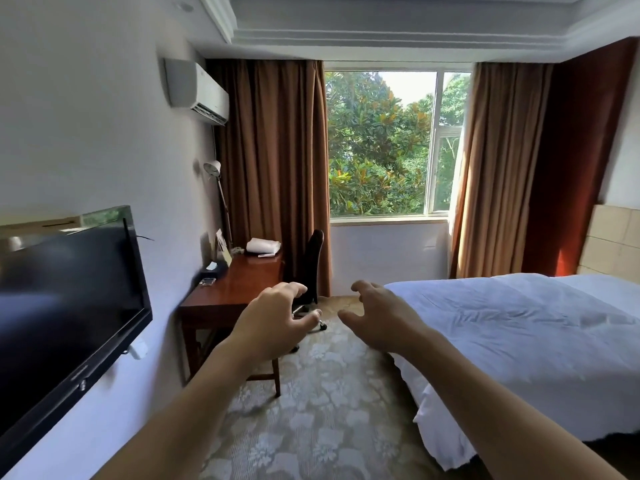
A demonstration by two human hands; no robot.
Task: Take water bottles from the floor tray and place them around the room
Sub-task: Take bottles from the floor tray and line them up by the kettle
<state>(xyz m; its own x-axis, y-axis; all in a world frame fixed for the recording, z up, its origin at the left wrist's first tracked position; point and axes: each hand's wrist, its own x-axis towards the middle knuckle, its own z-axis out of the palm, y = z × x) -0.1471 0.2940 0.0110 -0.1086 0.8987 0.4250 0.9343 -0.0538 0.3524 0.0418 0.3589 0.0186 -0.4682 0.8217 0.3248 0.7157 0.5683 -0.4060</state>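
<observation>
Both bare hands out in front at mid-height over the floor, palms down, holding nothing: left hand with fingers loosely curled and thumb apart, right hand the same, fingers spread and relaxed. The hands are near each other, not touching. No water bottles or floor tray in view, so where they are cannot be told.

Beige carpet with pale flower pattern covers the floor between desk and bed. Reddish-brown glossy wooden desk stands against the left wall, far end near the curtain. On its far end a white folded towel-like bundle; along the wall edge a dark tissue box with a white tissue sticking up, and a small clear flat item near the front left corner, too small to identify. Black high-back office chair on castors just beside the desk's right edge. Black flat-screen TV mounted on the left wall, nearer the camera. White wall air conditioner high up, silver floor lamp behind the desk. Brown pleated curtains frame a white-framed window showing green trees. Bed with rumpled white duvet on the right, its near corner hanging to the floor
</observation>
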